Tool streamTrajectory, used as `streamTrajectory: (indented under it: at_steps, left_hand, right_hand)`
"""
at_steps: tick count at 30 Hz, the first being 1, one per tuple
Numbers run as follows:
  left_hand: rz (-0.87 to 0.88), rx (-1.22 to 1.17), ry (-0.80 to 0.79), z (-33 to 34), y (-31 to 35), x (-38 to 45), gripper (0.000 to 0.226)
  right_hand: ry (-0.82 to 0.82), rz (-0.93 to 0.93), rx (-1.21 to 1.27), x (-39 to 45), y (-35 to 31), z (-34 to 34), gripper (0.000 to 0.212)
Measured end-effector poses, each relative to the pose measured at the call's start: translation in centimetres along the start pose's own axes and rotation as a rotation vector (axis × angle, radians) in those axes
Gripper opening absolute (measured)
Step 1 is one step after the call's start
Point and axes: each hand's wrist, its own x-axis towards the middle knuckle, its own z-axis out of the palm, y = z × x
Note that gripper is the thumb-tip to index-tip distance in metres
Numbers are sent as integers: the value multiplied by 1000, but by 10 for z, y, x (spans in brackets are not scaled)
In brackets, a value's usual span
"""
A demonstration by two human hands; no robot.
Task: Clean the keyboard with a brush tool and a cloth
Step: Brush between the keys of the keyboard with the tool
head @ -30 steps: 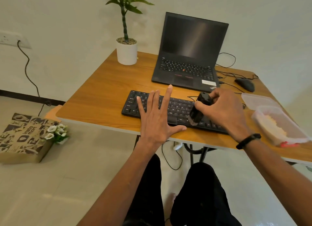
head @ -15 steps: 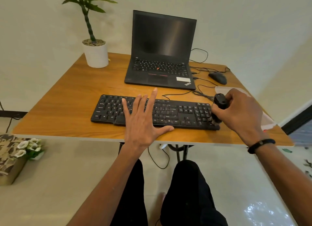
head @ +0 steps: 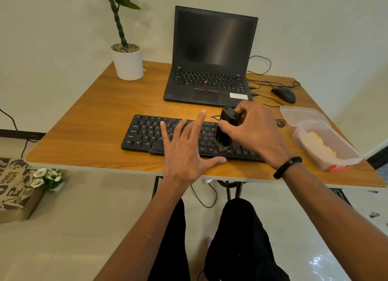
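Since half a second earlier, my right hand (head: 255,133) had carried the brush tool (head: 225,129) leftward from the keyboard's right end to its right-of-centre keys, and my view had swung so that the food container came into sight again. My fingers and thumb were curled round the black cylinder of the brush tool, gripping it near its top, and it stood nearly upright, leaning a little, with its pale bristles down on the lower key rows. A black band (head: 286,166) sat on that wrist.

My left hand (head: 185,152) held nothing: it lay flat with straight, spread fingers across the middle of the black keyboard (head: 144,133), thumb stretched out along the front edge, palm over the near edge of the keys. I could not tell how hard it pressed.

The keyboard lay along the front of the wooden desk (head: 94,121). Behind it stood an open black laptop (head: 210,58) with a dark screen, and to its right a black mouse (head: 283,94) among thin cables. A clear plastic container (head: 323,146) with something pale inside sat near the right edge, its lid (head: 302,114) just behind it. A white potted plant (head: 128,60) stood at the far left corner. On the floor to the left rested a printed cardboard box (head: 14,188) with white flowers (head: 47,177) against it.
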Motion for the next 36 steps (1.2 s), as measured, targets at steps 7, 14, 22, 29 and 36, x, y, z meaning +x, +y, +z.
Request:
streamTrajectory:
  at_steps: [7,14,22,29,36]
  left_hand:
    - [-6,-1,-20,0,-1,1,136]
    - [-8,-7,-22,0,0,1,136]
    - [-15,-13,-17,0,0,2,136]
    - [-20,-23,-24,-2,0,1,138]
    - [-21,-33,-23,-3,-1,1,137]
  right_hand:
    - [18,-75,-180,4,7,-6,39]
    - [-254,-41,-5,16,27,-26,33]
    - [-246,-128,-15,26,27,-22,34]
    - [-119,-169,-101,35,28,-11,39]
    - [-269,-185,81,28,17,-12,27]
